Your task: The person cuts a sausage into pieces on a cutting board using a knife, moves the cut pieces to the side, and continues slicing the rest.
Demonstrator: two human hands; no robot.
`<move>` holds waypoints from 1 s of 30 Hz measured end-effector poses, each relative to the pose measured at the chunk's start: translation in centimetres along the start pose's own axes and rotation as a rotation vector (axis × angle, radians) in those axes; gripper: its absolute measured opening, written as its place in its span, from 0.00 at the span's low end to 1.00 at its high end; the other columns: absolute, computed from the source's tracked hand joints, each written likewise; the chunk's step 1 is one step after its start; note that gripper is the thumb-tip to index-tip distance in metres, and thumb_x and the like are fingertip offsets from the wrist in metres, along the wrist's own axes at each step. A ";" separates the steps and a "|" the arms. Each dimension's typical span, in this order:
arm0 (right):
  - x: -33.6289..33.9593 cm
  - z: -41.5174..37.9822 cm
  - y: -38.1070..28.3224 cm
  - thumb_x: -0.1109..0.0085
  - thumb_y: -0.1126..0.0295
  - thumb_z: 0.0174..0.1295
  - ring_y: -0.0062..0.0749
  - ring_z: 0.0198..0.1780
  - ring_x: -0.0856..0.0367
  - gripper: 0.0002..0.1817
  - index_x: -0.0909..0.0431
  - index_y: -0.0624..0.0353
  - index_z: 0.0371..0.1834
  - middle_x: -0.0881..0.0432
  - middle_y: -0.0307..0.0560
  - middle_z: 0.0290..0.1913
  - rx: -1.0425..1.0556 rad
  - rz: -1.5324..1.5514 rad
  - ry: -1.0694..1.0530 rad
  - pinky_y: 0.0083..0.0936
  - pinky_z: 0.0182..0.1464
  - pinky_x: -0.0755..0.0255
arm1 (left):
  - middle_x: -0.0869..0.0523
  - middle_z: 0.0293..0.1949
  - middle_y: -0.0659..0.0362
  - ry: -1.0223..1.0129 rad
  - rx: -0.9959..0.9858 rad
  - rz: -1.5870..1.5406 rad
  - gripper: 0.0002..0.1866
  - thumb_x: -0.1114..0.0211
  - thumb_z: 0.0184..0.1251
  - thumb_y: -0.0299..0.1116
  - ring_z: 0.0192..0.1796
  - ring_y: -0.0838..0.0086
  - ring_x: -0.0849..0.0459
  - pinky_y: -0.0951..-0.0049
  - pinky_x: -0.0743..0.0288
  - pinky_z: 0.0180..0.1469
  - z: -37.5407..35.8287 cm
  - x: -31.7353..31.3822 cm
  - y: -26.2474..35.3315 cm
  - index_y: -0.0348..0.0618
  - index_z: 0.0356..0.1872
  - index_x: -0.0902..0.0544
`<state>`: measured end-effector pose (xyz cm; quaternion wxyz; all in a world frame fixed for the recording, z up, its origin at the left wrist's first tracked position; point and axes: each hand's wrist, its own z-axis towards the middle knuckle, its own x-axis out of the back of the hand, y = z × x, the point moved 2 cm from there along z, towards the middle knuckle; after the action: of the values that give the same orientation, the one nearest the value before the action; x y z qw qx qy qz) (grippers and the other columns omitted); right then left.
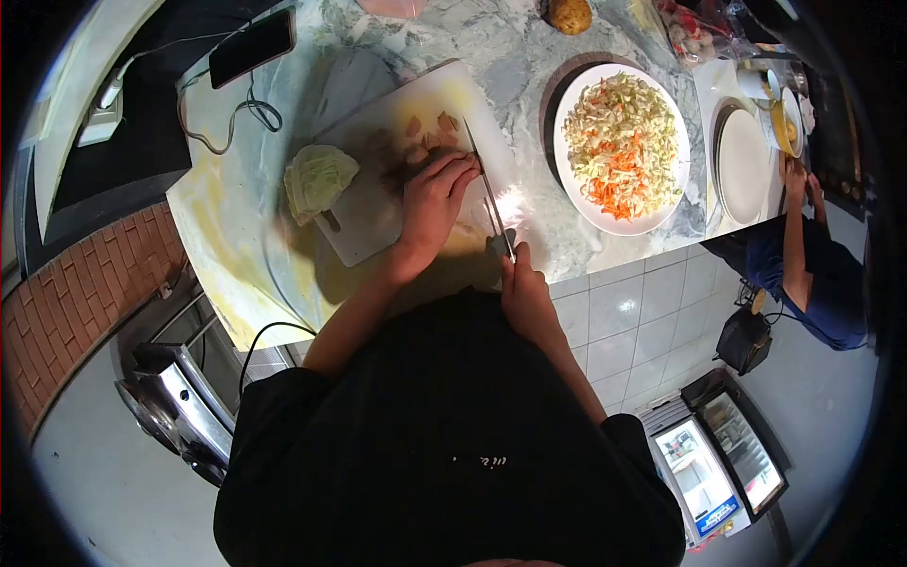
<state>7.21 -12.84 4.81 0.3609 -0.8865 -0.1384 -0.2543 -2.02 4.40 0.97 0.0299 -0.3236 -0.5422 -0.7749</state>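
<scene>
My right hand (527,295) is closed around the handle of a kitchen knife (491,194), whose long blade points away from me over the right side of the white cutting board (364,231). Beside the blade, my left hand (436,203) presses down with its fingers bunched together. What lies under those fingertips is mostly hidden. Several small peach-brown pieces (448,122) are scattered on the board just beyond them. A cut chunk of cabbage (319,181) rests at the board's left edge, with a dark handle-like object (331,221) showing beside it.
A white plate (564,106) of shredded cabbage and carrot stands to the right. A potato (570,15) and a plastic bag (694,28) lie farther back. At left are a phone (252,49) and a cable (227,142). Another person (803,255) works at far right near a pale plate (744,165).
</scene>
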 end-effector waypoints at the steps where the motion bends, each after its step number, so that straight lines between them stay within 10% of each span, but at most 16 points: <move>1: 0.0 0.0 0.0 0.59 0.60 0.79 0.76 0.32 0.20 0.15 0.40 0.62 0.54 0.20 0.73 0.26 0.004 0.002 0.005 0.64 0.33 0.27 | 0.10 0.42 0.54 -0.006 0.006 -0.011 0.09 0.28 0.61 0.25 0.42 0.62 0.11 0.69 0.17 0.45 0.0 0.0 0.0 0.37 0.42 0.12; 30: 2.1 1.1 -0.6 0.57 0.56 0.78 0.77 0.41 0.21 0.21 0.32 0.66 0.57 0.20 0.79 0.35 0.048 0.030 0.043 0.65 0.43 0.30 | 0.15 0.42 0.52 -0.014 0.060 -0.084 0.13 0.33 0.66 0.25 0.42 0.59 0.12 0.62 0.19 0.43 0.9 0.1 0.1 0.41 0.51 0.19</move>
<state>9.05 -11.51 5.68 0.3889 -0.8739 -0.1233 -0.2642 -1.65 5.18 1.26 0.0033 -0.3046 -0.5785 -0.7566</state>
